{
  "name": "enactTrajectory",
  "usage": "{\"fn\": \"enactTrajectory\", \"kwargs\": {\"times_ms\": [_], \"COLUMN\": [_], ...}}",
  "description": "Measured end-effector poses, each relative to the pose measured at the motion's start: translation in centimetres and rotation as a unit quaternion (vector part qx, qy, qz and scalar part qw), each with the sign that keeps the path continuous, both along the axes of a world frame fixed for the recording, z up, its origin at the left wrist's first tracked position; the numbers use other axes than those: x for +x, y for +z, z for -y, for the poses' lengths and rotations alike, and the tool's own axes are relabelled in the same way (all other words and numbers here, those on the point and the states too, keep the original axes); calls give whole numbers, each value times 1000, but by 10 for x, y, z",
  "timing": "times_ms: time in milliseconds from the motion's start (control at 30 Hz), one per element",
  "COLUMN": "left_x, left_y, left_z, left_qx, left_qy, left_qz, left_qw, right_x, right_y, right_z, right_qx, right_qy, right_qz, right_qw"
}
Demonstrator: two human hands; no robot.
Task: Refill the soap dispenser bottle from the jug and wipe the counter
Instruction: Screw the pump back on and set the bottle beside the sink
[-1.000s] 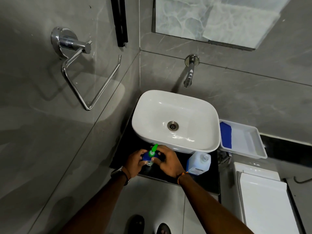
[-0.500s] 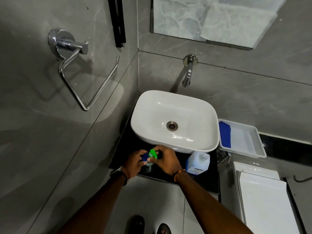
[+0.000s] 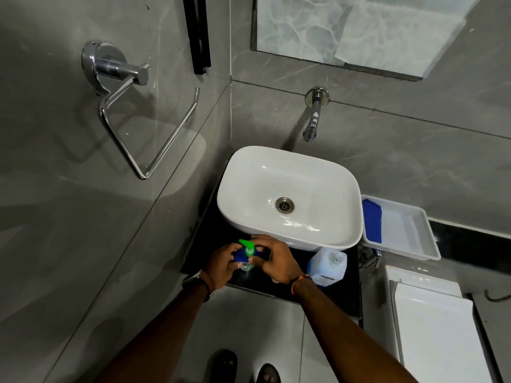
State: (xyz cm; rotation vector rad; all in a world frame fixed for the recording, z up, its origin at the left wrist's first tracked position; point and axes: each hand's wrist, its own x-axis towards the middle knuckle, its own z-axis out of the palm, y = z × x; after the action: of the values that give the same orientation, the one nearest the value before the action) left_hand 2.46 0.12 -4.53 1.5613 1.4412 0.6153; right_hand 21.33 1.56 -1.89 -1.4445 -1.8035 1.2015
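The soap dispenser bottle, blue with a green pump head, stands on the black counter in front of the basin. My left hand grips its body from the left. My right hand holds the pump collar from the right, thumb and fingers curled round it. The green spout points to the upper left. The translucent jug, holding pale blue liquid and with its neck open, stands on the counter just right of my right hand.
A white basin sits on the counter under a wall tap. A white tray with a blue cloth lies to the right. A white toilet cistern is lower right. A chrome holder juts from the left wall.
The green pump spout has turned from pointing upper right to pointing upper left under my right hand. Both hands stay on the bottle.
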Motion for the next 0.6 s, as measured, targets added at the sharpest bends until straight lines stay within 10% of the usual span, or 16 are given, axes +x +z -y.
{"fn": "enactTrajectory", "kwargs": {"times_ms": [600], "left_x": [-1], "left_y": [-3], "left_z": [-2], "left_qx": [1], "left_qy": [1], "left_qz": [-11], "left_qw": [1000], "right_x": [3], "right_y": [3], "right_z": [0], "right_qx": [-99], "right_qy": [-14], "right_qz": [-68], "right_qw": [993]}}
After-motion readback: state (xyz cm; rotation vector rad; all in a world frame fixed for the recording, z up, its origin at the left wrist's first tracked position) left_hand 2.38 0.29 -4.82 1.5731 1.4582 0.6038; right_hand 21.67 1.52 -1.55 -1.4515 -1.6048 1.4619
